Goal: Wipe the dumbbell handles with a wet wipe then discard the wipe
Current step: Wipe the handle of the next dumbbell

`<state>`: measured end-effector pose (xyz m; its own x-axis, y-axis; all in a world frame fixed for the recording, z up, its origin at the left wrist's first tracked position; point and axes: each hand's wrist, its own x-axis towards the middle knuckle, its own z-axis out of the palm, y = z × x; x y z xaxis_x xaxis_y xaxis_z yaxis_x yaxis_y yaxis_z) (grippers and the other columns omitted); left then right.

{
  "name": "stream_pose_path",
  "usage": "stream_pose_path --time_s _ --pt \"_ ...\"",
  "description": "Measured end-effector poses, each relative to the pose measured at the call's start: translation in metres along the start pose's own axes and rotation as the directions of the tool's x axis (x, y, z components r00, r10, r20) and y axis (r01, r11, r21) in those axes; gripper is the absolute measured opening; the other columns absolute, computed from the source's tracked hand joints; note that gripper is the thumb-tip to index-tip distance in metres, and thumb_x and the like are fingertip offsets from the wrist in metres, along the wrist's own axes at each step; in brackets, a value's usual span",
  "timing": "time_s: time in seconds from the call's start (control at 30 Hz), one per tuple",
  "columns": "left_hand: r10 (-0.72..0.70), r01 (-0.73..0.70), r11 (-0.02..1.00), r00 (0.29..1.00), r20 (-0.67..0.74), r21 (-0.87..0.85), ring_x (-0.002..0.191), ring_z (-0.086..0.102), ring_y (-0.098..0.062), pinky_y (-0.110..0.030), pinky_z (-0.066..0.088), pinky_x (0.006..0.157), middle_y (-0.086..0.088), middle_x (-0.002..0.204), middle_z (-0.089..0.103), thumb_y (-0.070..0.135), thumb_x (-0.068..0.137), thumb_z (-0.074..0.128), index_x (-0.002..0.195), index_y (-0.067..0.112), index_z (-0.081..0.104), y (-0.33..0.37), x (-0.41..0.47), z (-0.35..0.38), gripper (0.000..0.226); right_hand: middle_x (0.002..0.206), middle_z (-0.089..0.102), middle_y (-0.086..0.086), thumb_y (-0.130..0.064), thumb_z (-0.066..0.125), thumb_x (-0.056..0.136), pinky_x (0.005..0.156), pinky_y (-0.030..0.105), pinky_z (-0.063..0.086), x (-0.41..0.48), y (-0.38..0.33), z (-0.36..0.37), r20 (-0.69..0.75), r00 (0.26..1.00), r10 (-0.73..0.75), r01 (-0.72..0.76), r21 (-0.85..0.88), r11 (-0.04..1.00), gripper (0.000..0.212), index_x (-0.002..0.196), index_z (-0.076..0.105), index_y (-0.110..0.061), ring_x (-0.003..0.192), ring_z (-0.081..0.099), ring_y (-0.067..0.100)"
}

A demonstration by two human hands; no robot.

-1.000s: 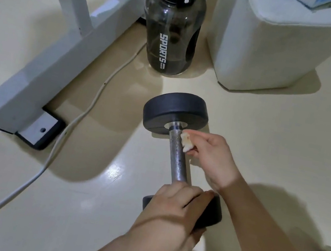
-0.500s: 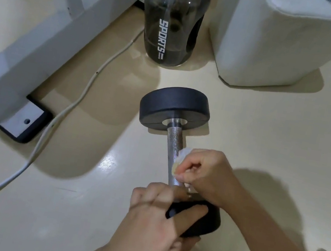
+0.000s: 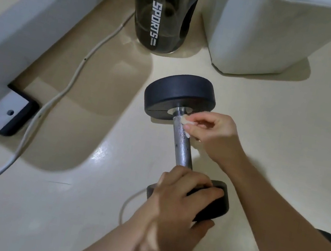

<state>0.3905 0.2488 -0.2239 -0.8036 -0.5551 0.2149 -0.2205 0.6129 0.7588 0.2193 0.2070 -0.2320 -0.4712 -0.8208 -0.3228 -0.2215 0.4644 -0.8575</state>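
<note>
Frame: white metal, far left, standing on the floor; a black foot with a white plate caps its near end.
Cable: pale cord lying on the floor, running from beside the bottle's base to the near left edge and passing just right of the foot.
Bottle: dark and see-through, upright at far centre, marked "SPORTS"; its top is out of view.
Dumbbell: at centre, near of the bottle and apart from it. The far black head rests on the floor. The near head is mostly covered by a hand, and whether it touches the floor cannot be told.
Handle: knurled metal bar joining the two heads, bare along its middle.
Left hand: grips the near head, fingers curled close together over its top, thumb clamped on its near right side.
Wipe: small white wad, pressed against the right side of the handle at its far end, just beside the far head.
Right hand: enters from the near right, thumb and fingertips pinched together on the wipe.
Box: white and tall, far right, beside the bottle with a gap between them.
</note>
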Motion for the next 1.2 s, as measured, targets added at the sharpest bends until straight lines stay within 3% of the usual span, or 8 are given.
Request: stream_pose_path --time_s 0.17,0.33,0.5,0.67,0.73,0.97,1.07,1.2 --pt "0.024 -0.021 0.997 0.999 0.037 -0.079 0.110 0.051 -0.021 -0.041 0.048 0.089 0.006 0.117 0.057 0.032 0.070 0.074 0.115 0.022 0.063 -0.006 0.003 0.004 0.048 0.075 0.074 -0.007 -0.016 0.078 0.071 0.070 0.017 0.051 -0.040 0.003 -0.022 0.344 0.934 0.092 0.007 -0.275 0.961 0.009 0.075 0.077 -0.025 0.071 0.066 0.003" --pt "0.003 -0.004 1.000 0.951 0.309 0.002 0.108 0.040 -0.015 -0.037 0.046 0.088 0.011 0.121 0.047 0.027 0.072 0.072 0.128 0.025 0.054 -0.001 0.015 -0.020 0.059 0.084 0.060 -0.006 -0.017 0.078 0.073 0.072 0.016 0.044 -0.011 -0.010 0.002 0.135 0.976 -0.168 0.206 -0.343 0.916 0.005 0.077 0.076 -0.017 0.075 0.058 0.008" --pt "0.030 -0.261 0.912 0.811 0.584 0.316 0.111 0.036 -0.026 -0.045 0.045 0.087 -0.004 0.141 0.035 0.027 0.076 0.066 0.146 0.024 0.018 0.008 0.013 -0.059 0.085 0.079 0.055 -0.008 -0.025 0.070 0.081 0.071 0.026 0.044 -0.006 -0.025 -0.005 0.458 0.849 -0.263 0.498 -0.525 0.691 0.009 0.081 0.074 -0.017 0.076 0.052 0.007" --pt "0.027 -0.403 0.812 0.750 0.661 0.423 0.105 0.049 -0.026 -0.035 0.048 0.088 -0.008 0.135 0.039 0.031 0.081 0.067 0.145 0.023 0.015 0.025 -0.009 -0.129 0.082 0.085 0.047 -0.010 -0.026 0.073 0.081 0.074 0.011 0.036 -0.019 -0.016 -0.016 0.583 0.787 -0.203 0.516 -0.440 0.735 0.018 0.098 0.075 -0.021 0.079 0.048 -0.006" --pt "-0.149 -0.296 0.817 0.721 0.677 0.494 0.117 0.041 -0.026 -0.036 0.039 0.098 -0.005 0.141 0.028 0.037 0.090 0.058 0.146 0.024 0.005 0.033 -0.009 -0.139 0.077 0.090 0.051 -0.008 -0.022 0.073 0.081 0.078 0.016 0.039 -0.020 -0.009 -0.014 0.546 0.813 -0.201 0.488 -0.452 0.747 0.020 0.101 0.075 -0.019 0.080 0.052 0.002" --pt "-0.341 0.040 0.783 0.862 0.376 0.620 0.096 0.044 -0.025 -0.036 0.043 0.079 -0.004 0.112 0.049 0.049 0.088 0.057 0.127 0.020 0.042 0.037 0.013 -0.049 0.051 0.095 0.063 0.007 -0.004 0.061 0.085 0.074 0.010 0.035 0.002 0.001 0.009 0.171 0.884 -0.436 0.467 -0.394 0.792 0.015 0.092 0.075 -0.007 0.084 0.059 0.018" --pt "-0.311 0.133 0.813 0.922 0.230 0.567 0.085 0.047 -0.021 -0.030 0.047 0.070 0.002 0.099 0.056 0.057 0.077 0.061 0.120 0.028 0.053 0.031 -0.002 -0.031 0.052 0.097 0.063 0.007 -0.003 0.062 0.084 0.073 0.005 0.035 -0.004 0.011 0.004 0.213 0.851 -0.480 0.525 -0.359 0.772 0.015 0.092 0.074 -0.007 0.084 0.056 0.015" --pt "-0.283 0.172 0.810 0.952 0.118 0.560 0.084 0.046 -0.019 -0.027 0.048 0.061 0.005 0.095 0.055 0.056 0.075 0.058 0.116 0.030 0.054 0.036 -0.005 -0.018 0.048 0.103 0.062 -0.001 -0.001 0.060 0.083 0.079 0.025 0.047 -0.018 0.015 -0.008 0.292 0.819 -0.494 0.573 -0.352 0.740 0.023 0.095 0.074 -0.014 0.089 0.059 0.016"
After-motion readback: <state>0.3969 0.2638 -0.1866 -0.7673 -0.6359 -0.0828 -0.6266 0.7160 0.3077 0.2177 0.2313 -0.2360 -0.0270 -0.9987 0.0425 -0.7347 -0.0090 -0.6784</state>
